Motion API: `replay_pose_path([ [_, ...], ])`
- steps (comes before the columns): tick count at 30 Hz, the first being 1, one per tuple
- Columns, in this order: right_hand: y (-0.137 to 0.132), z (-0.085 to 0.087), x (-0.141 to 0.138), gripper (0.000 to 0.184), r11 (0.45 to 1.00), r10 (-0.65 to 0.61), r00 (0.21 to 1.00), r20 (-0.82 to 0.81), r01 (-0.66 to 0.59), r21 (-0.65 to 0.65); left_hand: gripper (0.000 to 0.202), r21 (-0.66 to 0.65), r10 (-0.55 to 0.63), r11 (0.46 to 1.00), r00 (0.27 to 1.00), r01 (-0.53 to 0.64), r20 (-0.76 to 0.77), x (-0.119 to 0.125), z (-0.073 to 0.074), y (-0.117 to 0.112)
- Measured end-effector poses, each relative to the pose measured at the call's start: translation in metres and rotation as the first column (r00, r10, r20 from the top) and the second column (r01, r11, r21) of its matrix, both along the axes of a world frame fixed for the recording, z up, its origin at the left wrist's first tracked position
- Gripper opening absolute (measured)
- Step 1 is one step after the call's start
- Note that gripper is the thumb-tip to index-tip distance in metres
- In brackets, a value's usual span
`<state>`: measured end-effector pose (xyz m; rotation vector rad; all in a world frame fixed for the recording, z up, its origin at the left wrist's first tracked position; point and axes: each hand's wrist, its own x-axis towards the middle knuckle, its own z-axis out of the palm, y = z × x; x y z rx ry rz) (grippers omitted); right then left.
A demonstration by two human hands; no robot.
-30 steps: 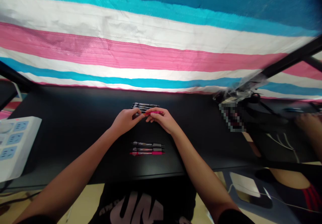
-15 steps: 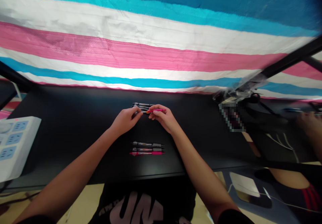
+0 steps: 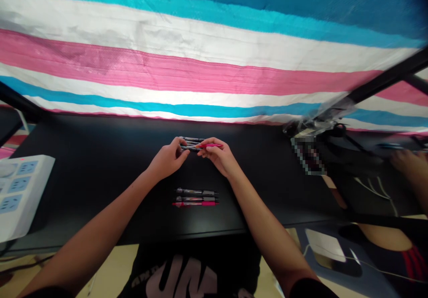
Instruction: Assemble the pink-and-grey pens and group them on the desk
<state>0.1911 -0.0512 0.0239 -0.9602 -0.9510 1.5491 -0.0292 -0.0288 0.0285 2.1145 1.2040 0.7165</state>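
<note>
A slim pink-red pen part (image 3: 211,146) is pinched in the fingers of my right hand (image 3: 218,155), roughly level, with its orange-tinted tip pointing left. My left hand (image 3: 170,157) is at the left ends of several dark and clear pens (image 3: 192,142) lying in a row at the back. Its thumb and forefinger are apart, with pen ends showing between them; whether they touch a pen is unclear. Nearer me lie two black-and-clear pens (image 3: 197,192) and a pink-red pen (image 3: 197,204), side by side.
The black table (image 3: 110,155) runs under both arms. A white power strip (image 3: 30,195) stands at the left edge. To the right are a blurred-out rectangular item (image 3: 308,156) and clear plastic wrapping (image 3: 321,119). Another person's hand (image 3: 409,162) shows at far right. A striped sheet (image 3: 200,75) hangs behind.
My left thumb and forefinger have parted and shifted slightly left, showing more of the pens between them. My right hand has barely moved, still holding the pink-red part.
</note>
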Motion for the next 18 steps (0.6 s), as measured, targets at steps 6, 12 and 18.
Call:
replay_pose_path([
  [6, -0.0006, 0.0003, 0.0008, 0.014, 1.0, 0.011, 1.0, -0.005, -0.011, 0.015, 0.013, -0.002, 0.004, 1.0, 0.999, -0.004, 0.034, 0.0009, 0.0001, -0.0005],
  [12, -0.0012, 0.0002, 0.0005, 0.014, 0.999, 0.032, 0.999, -0.001, -0.032, 0.008, 0.014, -0.004, -0.003, 1.0, 0.998, 0.003, 0.057, 0.0018, -0.0016, 0.0004],
  [18, -0.0001, -0.0013, -0.0004, 0.018, 0.999, 0.039, 0.999, 0.015, -0.039, -0.026, 0.018, -0.012, -0.02, 1.0, 0.997, 0.02, 0.08, 0.0018, -0.004, 0.0003],
])
